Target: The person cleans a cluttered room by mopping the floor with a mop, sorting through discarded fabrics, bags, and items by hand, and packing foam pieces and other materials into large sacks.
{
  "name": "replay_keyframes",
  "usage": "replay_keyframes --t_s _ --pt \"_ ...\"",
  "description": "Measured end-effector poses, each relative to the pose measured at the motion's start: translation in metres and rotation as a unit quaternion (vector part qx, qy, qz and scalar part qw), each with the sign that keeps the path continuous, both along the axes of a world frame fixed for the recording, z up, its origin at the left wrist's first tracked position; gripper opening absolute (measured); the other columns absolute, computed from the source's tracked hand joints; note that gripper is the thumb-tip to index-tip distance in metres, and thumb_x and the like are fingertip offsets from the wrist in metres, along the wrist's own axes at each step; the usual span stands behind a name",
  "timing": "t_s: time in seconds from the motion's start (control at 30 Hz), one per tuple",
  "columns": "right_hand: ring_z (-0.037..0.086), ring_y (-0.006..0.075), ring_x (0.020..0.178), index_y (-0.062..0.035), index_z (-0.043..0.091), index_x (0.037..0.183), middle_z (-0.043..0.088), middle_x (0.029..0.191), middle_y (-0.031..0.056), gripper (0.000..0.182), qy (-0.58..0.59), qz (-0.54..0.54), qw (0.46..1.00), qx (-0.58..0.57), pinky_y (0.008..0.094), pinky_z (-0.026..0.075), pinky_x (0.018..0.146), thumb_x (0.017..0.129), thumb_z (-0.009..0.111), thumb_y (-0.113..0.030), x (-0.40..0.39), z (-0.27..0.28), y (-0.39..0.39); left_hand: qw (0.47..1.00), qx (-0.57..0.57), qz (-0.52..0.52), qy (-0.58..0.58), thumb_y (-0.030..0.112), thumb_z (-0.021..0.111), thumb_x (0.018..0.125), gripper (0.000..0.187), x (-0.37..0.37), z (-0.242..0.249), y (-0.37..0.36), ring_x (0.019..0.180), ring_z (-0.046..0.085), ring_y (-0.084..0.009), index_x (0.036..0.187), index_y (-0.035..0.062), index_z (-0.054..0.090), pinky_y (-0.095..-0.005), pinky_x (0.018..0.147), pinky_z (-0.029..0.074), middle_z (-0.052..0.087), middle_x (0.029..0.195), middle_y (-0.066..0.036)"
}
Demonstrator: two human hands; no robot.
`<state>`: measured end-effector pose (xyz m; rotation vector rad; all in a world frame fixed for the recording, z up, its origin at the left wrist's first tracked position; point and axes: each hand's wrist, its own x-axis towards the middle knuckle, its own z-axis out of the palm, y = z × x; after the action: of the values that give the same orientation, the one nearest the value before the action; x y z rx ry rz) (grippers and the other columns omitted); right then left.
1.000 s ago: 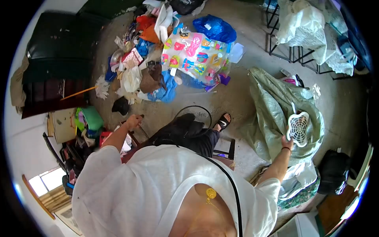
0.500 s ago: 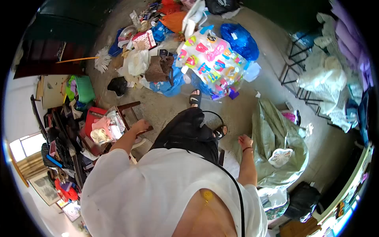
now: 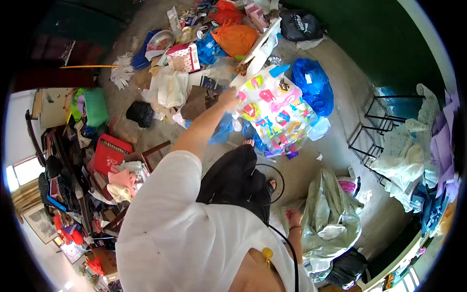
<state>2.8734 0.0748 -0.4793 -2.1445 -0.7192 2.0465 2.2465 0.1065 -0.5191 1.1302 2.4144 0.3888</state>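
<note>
My left hand [image 3: 228,99] is stretched forward to the left edge of a clear bag with a bright multicoloured print [image 3: 275,109]. Its fingers are smeared, so any grip is unclear. A white plastic piece [image 3: 262,51] leans just above that bag, and a brown bag [image 3: 198,102] lies left of the hand. Low on the right, my right hand [image 3: 293,217] is at the left edge of a large green sack [image 3: 323,209]; blur hides whether its fingers hold the sack. A white perforated item [image 3: 332,231] rests on the sack.
Blue [image 3: 313,90], orange [image 3: 234,40] and black [image 3: 300,25] bags lie around the pile ahead. At left are a mop [image 3: 122,71], a green bin [image 3: 95,108] and a cluttered heap with a red box [image 3: 111,153]. Black metal frames [image 3: 367,143] stand at right.
My left hand has moved from the wooden chair at left, forward and right to the printed bag. My right hand appears lower, at the sack's edge. The whole view has shifted.
</note>
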Motion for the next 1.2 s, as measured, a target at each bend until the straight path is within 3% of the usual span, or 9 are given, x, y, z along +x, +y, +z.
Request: replay_keyframes --t_s 0.23,0.33,0.47,0.53,0.73,0.9,1.07,1.1,1.2 --pt "0.047 0.0182 0.045 -0.0021 0.048 0.065 0.052 0.057 0.0114 0.011 0.025 -0.051 0.988 -0.146 0.0255 0.04 0.041 0.073 0.044 -0.009 -0.008 -0.011 -0.052 0.99 -0.078 0.066 0.097 0.035 0.065 0.063 0.077 -0.045 -0.024 0.152 0.119 0.021 -0.0339 0.125 0.0096 0.026 -0.0526 0.085 0.03 0.027 0.126 -0.019" --pt "0.046 0.0174 0.042 -0.0018 0.048 0.063 0.053 0.059 0.0125 0.014 -0.005 -0.124 0.955 -0.271 0.0258 0.039 0.038 0.075 0.045 -0.009 0.004 -0.045 -0.062 0.976 -0.068 0.031 0.203 0.035 0.067 0.062 0.08 -0.058 -0.049 0.19 0.118 0.023 -0.0345 0.127 0.0124 0.025 -0.0541 0.087 0.028 0.019 0.129 -0.021" --pt "0.056 0.0205 0.052 0.0024 0.053 0.08 0.057 0.065 0.0147 0.015 -0.056 -0.035 0.979 -0.193 0.0278 0.046 0.043 0.077 0.048 -0.012 -0.045 -0.055 -0.021 0.918 -0.064 0.043 0.389 0.036 0.069 0.059 0.084 -0.086 -0.135 0.239 0.121 0.014 -0.0385 0.128 0.016 0.025 -0.0586 0.088 0.024 0.012 0.133 -0.022" --pt "0.06 0.0225 0.059 0.0026 0.047 0.098 0.059 0.078 0.0177 0.026 0.011 -0.153 0.971 -0.184 0.0316 0.051 0.051 0.08 0.049 -0.015 -0.031 -0.08 -0.02 0.925 -0.071 0.069 0.366 0.04 0.07 0.058 0.087 -0.103 -0.17 0.252 0.121 0.013 -0.0398 0.128 0.0143 0.026 -0.0588 0.088 0.023 0.011 0.132 -0.022" --pt "0.059 0.0206 0.057 0.0039 0.047 0.098 0.06 0.074 0.0166 0.026 -0.053 -0.065 0.984 -0.154 0.0275 0.05 0.049 0.08 0.05 -0.014 -0.049 -0.129 0.002 0.916 -0.207 0.029 0.343 0.054 0.069 0.048 0.095 -0.088 -0.204 0.272 0.118 0.017 -0.0398 0.121 0.0024 0.036 -0.056 0.086 0.024 0.008 0.133 -0.021" --pt "0.059 0.0186 0.057 0.0041 0.047 0.099 0.06 0.072 0.0152 0.027 -0.059 -0.053 0.988 -0.133 0.0265 0.049 0.051 0.081 0.048 -0.016 -0.086 -0.133 0.031 0.886 -0.174 0.151 0.402 0.016 0.044 0.079 0.043 -0.103 -0.274 0.252 0.113 0.023 -0.0373 0.121 0.0048 0.038 -0.052 0.083 0.028 0.007 0.134 -0.02" --pt "0.059 0.0175 0.06 0.0048 0.047 0.101 0.059 0.074 0.0135 0.028 -0.058 -0.06 0.985 -0.153 0.0257 0.049 0.051 0.081 0.049 -0.016 -0.086 -0.122 0.025 0.887 -0.099 0.244 0.38 0.015 0.044 0.079 0.033 -0.157 -0.285 0.232 0.093 0.035 -0.0253 0.111 0.004 0.041 -0.0434 0.076 0.034 0.033 0.105 -0.012" --pt "0.058 0.0179 0.059 0.0051 0.047 0.101 0.059 0.074 0.0135 0.029 -0.059 -0.061 0.984 -0.158 0.026 0.049 0.051 0.081 0.05 -0.016 -0.08 -0.123 0.019 0.871 -0.201 0.217 0.393 0.013 0.047 0.078 0.028 -0.149 -0.25 0.235 0.09 0.037 -0.0243 0.104 0.0034 0.042 -0.039 0.074 0.038 0.035 0.095 -0.011" --pt "0.058 0.0188 0.058 0.005 0.047 0.1 0.059 0.074 0.014 0.028 -0.054 -0.075 0.981 -0.169 0.0267 0.05 0.051 0.08 0.05 -0.015 -0.069 -0.116 0.007 0.898 -0.138 0.258 0.329 0.015 0.053 0.074 0.034 -0.162 -0.238 0.218 0.091 0.038 -0.0273 0.103 0.0023 0.042 -0.0386 0.074 0.04 0.036 0.098 -0.015"
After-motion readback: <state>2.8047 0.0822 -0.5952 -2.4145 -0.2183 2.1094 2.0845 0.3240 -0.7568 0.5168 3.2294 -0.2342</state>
